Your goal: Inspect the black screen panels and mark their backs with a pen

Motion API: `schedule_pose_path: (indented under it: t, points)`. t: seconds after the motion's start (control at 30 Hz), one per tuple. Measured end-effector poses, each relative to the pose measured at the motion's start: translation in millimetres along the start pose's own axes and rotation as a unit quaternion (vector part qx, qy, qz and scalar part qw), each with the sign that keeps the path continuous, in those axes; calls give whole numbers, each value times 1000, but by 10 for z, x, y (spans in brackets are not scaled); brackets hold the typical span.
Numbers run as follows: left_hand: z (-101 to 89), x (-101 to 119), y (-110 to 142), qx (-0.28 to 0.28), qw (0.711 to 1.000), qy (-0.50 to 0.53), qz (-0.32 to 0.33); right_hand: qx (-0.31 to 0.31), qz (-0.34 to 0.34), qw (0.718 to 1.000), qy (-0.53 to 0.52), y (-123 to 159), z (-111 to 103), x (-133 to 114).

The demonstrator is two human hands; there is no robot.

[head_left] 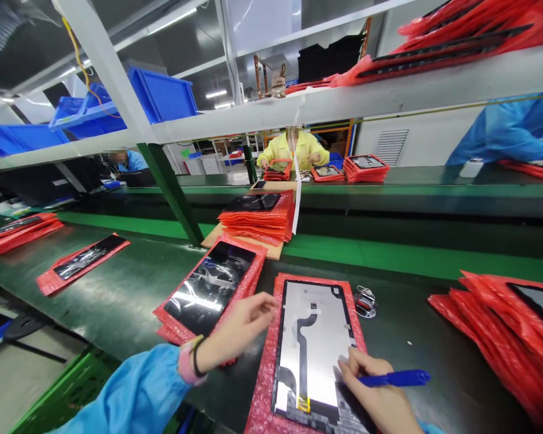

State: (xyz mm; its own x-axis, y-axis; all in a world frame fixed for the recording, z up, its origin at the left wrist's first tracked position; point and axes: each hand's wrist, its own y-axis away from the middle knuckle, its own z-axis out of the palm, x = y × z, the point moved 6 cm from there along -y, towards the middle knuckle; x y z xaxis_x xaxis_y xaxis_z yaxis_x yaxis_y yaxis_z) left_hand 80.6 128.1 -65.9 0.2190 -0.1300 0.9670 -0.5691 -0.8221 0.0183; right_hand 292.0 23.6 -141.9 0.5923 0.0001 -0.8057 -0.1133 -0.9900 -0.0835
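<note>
A tablet display panel (326, 337) lies back side up in front of me, with a grey flex cable strip and yellow tape on its silver back. Beneath it is a red bubble-wrap bag (263, 374). My right hand (375, 386) grips a blue pen (400, 378) whose rear end points right; its tip is hidden, and the fingers are over the panel's right side. My left hand (242, 328) is by the panel's upper left edge, fingers curled together; whether anything is between them is hidden. Left of it, a glossy black screen (212, 283) lies on red bags.
A tall stack of red bags (257, 223) stands on a board behind. More bagged panels (502, 337) are piled at right. A small metallic object (365, 301) lies beside the panel. A green post (172, 193) rises from the bench (136, 277). Co-workers sit across.
</note>
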Motion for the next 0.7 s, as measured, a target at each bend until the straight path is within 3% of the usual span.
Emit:
schedule_pose_path:
  t: [0.1, 0.2, 0.4, 0.57, 0.7]
  points:
    - [303, -304, -5, -30, 988, 115, -95, -11, 0, 1000, 2, 2, 34, 3]
    - [331, -514, -42, -18, 973, 164, -163, -17, 4, 1000, -8, 18, 42, -2]
    - [346, -492, -56, 6, 945, 246, -215, -4, 33, 997, -71, -11, 0, 37]
    - [311, -603, -137, 42, 918, 285, -274, -9, 54, 985, -161, -58, -24, 54]
    - [352, -551, -236, 23, 921, 277, -272, -19, 65, 970, -233, -49, -21, 56]
